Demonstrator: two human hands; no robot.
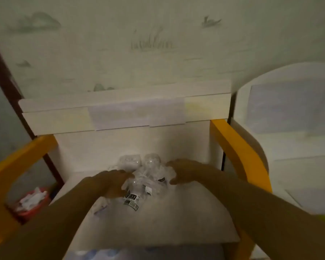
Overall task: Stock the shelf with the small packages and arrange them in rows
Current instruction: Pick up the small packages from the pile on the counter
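Note:
A heap of small clear plastic packages [148,177] with dark labels lies in the middle of the white shelf board [176,218]. Two more clear packages [129,160] stand just behind the heap against the back panel. My left hand [109,182] rests against the heap's left side, fingers stretched over the packages and thumb below. On the heap's right side my right hand [184,170] presses in, fingers reaching over the top and thumb low. The hands hide the outer packages of the heap.
Yellow curved side frames [238,152] flank the shelf on the left and right. A higher white shelf edge [120,117] overhangs the back. A red bin [33,201] with white scraps stands low on the left. A white rounded unit [289,113] is at the right.

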